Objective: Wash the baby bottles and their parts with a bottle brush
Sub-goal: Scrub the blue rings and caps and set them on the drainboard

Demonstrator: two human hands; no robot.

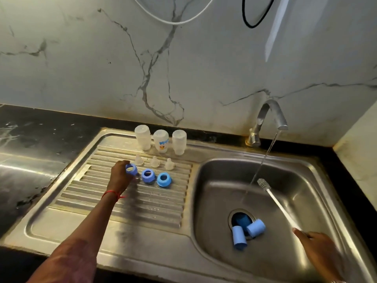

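On the ribbed steel drainboard, at nine o'clock from the basin, the left hand pinches a blue plastic screw ring. The right hand grips the white-handled bottle brush beside the tap's stream. Wet fingers could drop the ring onto the neighbouring blue ring.

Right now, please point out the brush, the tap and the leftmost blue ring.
brush (279, 205): head view, on the white handle.
tap (261, 116): head view, on the rising neck.
leftmost blue ring (134, 170): head view, on its side wall.
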